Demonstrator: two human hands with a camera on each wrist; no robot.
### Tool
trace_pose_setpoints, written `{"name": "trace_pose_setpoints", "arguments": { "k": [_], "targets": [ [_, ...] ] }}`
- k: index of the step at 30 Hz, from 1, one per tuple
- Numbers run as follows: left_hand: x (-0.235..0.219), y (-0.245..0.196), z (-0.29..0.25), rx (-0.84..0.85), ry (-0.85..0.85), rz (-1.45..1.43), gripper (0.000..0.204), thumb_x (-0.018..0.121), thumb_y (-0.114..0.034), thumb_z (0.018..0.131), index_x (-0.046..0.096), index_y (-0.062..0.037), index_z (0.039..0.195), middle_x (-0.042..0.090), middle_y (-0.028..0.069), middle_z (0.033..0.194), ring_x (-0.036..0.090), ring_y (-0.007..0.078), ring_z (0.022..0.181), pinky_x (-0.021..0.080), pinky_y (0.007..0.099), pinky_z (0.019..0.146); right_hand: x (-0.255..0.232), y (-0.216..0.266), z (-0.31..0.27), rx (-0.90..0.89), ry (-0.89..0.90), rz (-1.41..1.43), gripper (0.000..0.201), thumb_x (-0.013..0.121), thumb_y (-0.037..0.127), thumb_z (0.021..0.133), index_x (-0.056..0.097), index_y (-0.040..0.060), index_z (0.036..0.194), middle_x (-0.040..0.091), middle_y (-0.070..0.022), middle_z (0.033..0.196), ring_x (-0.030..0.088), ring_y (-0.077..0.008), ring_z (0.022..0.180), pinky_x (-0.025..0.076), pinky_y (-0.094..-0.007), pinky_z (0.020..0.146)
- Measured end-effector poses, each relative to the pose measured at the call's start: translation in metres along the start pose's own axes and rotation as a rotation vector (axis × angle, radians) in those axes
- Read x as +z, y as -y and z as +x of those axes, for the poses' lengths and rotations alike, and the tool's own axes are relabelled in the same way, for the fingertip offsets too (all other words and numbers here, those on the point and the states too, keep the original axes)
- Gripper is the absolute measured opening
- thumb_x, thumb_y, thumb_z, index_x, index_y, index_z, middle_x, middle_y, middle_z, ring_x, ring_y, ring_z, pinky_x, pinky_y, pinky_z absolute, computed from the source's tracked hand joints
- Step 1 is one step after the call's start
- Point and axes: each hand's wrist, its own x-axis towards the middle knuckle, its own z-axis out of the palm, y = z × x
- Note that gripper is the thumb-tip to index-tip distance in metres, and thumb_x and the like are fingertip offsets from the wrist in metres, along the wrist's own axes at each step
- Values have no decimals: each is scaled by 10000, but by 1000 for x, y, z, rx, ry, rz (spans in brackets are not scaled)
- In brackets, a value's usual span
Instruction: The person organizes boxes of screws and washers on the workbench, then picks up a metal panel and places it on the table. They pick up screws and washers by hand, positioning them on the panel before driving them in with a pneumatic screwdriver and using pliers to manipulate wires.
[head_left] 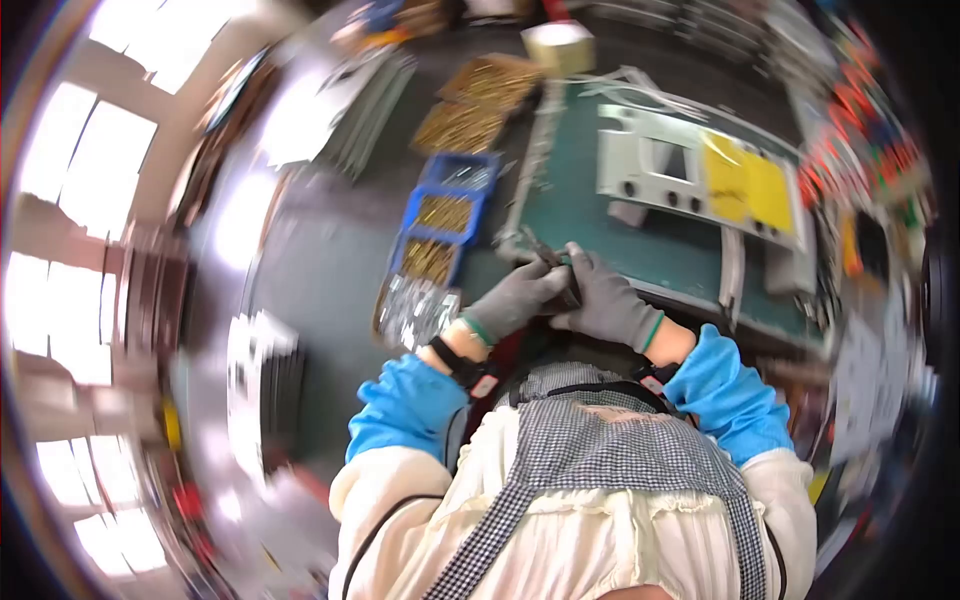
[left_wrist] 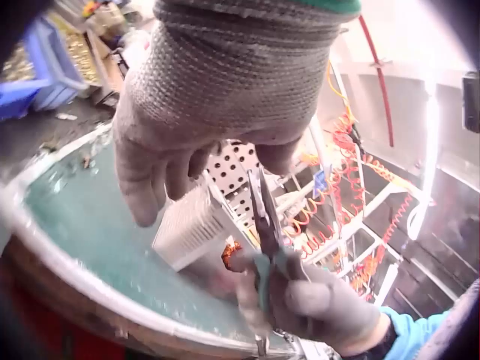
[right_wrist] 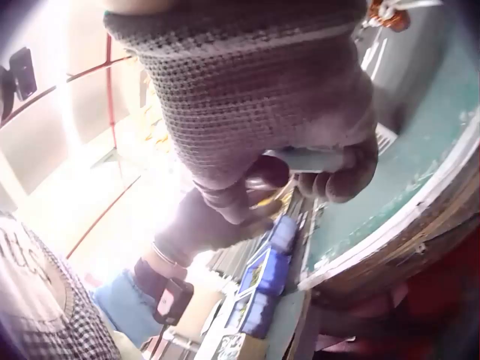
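Both hands wear grey knitted gloves and are close together at the table's front edge in the head view. My right hand grips a pair of needle-nose pliers with teal handles, their slim tips pointing up toward the left palm in the left wrist view. A pale teal handle shows under the curled right fingers in the right wrist view. My left hand is beside the pliers, its fingers hanging loosely with nothing seen between them and the thumb.
Blue bins of small brass-coloured and silvery parts stand left of the hands. On the green-topped table lies a white panel with yellow sheets. Stacked flat panels are farther left. Orange coiled hoses hang at right.
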Motion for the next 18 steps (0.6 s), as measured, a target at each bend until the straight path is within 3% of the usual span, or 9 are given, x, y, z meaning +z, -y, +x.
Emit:
{"name": "trace_pose_setpoints", "arguments": {
  "k": [1,3,5,8,11,13,15,17,18],
  "targets": [
    [-3,25,-8,142,-158,97,457,563,-242,991,425,-42,1377,547,78,1280,578,197,1119,503,365,939,7,3,-2,-158,31,-22,1033,813,371,693,261,-85,1438,423,-305,1350,486,-390,1247,421,-429,1032],
    [14,39,-57,189,-411,-148,431,553,-207,993,430,-28,1365,551,77,1270,586,192,1097,511,346,916,21,-1,-5,-472,83,-26,1024,819,352,694,265,-63,1448,400,-279,1387,461,-360,1287,401,-430,1056],
    [16,72,-123,275,-605,-309,401,554,-183,986,453,-17,1337,567,80,1224,595,189,1062,522,332,887,25,-3,-9,-649,309,259,925,798,300,733,308,-26,1446,399,-240,1410,454,-329,1300,406,-417,1055],
    [15,131,-207,392,-893,-419,355,556,-167,980,482,-21,1296,584,87,1173,612,188,993,536,321,832,25,-24,-19,-314,550,428,737,752,214,801,396,-22,1401,419,-205,1425,486,-287,1279,427,-382,1036],
    [3,196,-267,471,-1155,-490,293,554,-155,976,507,-34,1239,608,100,1103,623,181,877,542,296,716,52,-88,-28,23,625,657,701,741,215,819,413,-33,1387,480,-195,1385,532,-279,1233,428,-385,1032],
    [-5,211,-279,471,-1283,-575,234,548,-141,976,529,-46,1189,622,95,1024,612,174,803,529,282,661,48,-101,-48,46,536,558,613,720,246,835,492,-43,1324,578,-196,1280,581,-289,1167,446,-377,1013],
    [-22,216,-278,480,-1236,-597,176,548,-133,975,554,-59,1134,625,76,936,602,172,752,520,282,632,46,-129,-63,105,488,472,577,716,268,835,533,-39,1288,612,-194,1236,592,-290,1149,453,-371,1002],
    [-42,211,-267,418,-1246,-478,177,574,-163,960,570,-50,1096,616,61,854,592,167,725,505,291,610,40,-156,-81,82,381,324,549,712,297,836,570,-30,1253,648,-179,1174,607,-294,1123,466,-369,979],
    [-55,201,-265,283,-1342,-300,255,600,-192,935,565,-19,1118,629,67,851,591,170,718,503,307,621,33,-164,-94,129,323,299,560,707,306,836,563,-41,1250,644,-187,1179,610,-294,1113,465,-370,976]
  ]
}}
